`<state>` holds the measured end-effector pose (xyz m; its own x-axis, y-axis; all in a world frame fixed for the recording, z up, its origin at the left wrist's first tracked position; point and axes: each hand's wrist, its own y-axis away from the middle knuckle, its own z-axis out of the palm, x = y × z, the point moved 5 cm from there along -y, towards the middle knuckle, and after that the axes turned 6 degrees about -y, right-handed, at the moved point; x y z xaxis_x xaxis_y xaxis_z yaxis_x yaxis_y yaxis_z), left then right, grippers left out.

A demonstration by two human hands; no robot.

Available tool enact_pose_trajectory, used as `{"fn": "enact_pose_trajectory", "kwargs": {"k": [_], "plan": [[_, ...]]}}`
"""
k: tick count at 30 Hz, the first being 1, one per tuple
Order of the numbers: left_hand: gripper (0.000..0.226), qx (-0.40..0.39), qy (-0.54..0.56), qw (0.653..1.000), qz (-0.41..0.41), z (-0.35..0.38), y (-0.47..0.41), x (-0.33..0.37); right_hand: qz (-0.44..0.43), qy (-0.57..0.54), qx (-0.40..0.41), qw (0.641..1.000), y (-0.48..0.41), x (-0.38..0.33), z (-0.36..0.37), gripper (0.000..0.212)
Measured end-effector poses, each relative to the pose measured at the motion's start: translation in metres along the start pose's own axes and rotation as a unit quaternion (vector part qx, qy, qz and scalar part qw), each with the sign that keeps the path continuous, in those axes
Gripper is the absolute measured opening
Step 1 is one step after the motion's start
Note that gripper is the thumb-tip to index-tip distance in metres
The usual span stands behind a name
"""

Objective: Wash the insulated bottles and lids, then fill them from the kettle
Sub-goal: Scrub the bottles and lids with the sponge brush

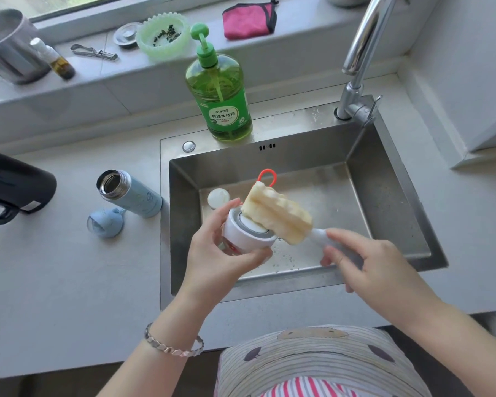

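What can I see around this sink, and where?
sink: one, steel, in the counter
faucet: one, steel, sink's back right corner
dish soap bottle: one, green, sink's back rim
white lid: one, white, grey ring, over the sink
sponge brush: one, cream with white handle, sponge on white lid
round white piece: one, in sink, unclear what
blue bottle: one, open, counter left of sink
blue lid: one, counter beside blue bottle
kettle: one, black, counter's far left
cloth: one, pink, windowsill
bowl: one, pale green, windowsill
peeler: one, metal, windowsill
pot: one, steel, windowsill left
small bottle: one, amber, beside pot
bracelet: one, silver, left wrist
left hand: one, grips white lid
right hand: one, holds sponge brush
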<state>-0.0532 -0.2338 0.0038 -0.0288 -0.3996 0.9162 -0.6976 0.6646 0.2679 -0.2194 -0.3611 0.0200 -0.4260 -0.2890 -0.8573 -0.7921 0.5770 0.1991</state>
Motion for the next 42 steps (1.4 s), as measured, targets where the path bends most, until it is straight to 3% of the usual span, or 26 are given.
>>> {"fn": "enact_pose_trajectory", "kwargs": {"k": [3,7,10,14,18,22,23,26,31,36,42], "plan": [[0.080,0.011,0.001,1.000,0.008,-0.002,-0.002,0.002,-0.066,0.030,0.016,0.997,0.010,-0.010,0.010,0.025],[0.081,-0.010,-0.040,0.998,0.041,0.000,-0.001,0.011,-0.027,0.051,0.071,0.996,0.003,0.002,-0.002,0.045],[0.071,0.007,-0.024,0.999,0.032,-0.001,-0.002,0.010,-0.060,0.066,0.053,0.995,0.008,-0.007,0.005,0.037],[0.065,0.018,-0.012,1.000,0.019,-0.003,-0.002,0.004,0.006,0.003,0.033,0.999,0.008,0.006,0.001,0.031],[0.063,0.009,-0.003,1.000,0.011,0.001,-0.002,0.000,-0.003,-0.066,-0.014,0.998,0.012,-0.005,0.010,0.044],[0.069,-0.020,-0.034,0.999,0.028,0.013,0.005,0.005,0.051,-0.127,-0.004,0.991,-0.004,0.006,0.006,0.012],[0.069,-0.012,-0.028,0.999,0.025,0.012,0.003,0.004,0.057,-0.137,-0.014,0.989,-0.004,0.007,0.005,0.023],[0.067,0.021,0.004,1.000,0.007,0.004,-0.004,-0.001,0.073,-0.158,-0.056,0.983,0.005,0.001,0.009,0.015],[0.067,-0.023,-0.038,0.999,0.027,0.014,0.002,0.002,0.109,-0.153,-0.055,0.981,-0.004,0.004,0.008,0.014],[0.069,0.012,-0.006,1.000,0.024,0.002,-0.005,0.001,0.105,-0.181,-0.071,0.975,0.007,-0.006,0.009,0.033],[0.066,-0.020,-0.048,0.997,0.055,0.006,-0.001,0.006,0.119,-0.167,-0.052,0.977,0.000,-0.003,0.003,0.018]]}}
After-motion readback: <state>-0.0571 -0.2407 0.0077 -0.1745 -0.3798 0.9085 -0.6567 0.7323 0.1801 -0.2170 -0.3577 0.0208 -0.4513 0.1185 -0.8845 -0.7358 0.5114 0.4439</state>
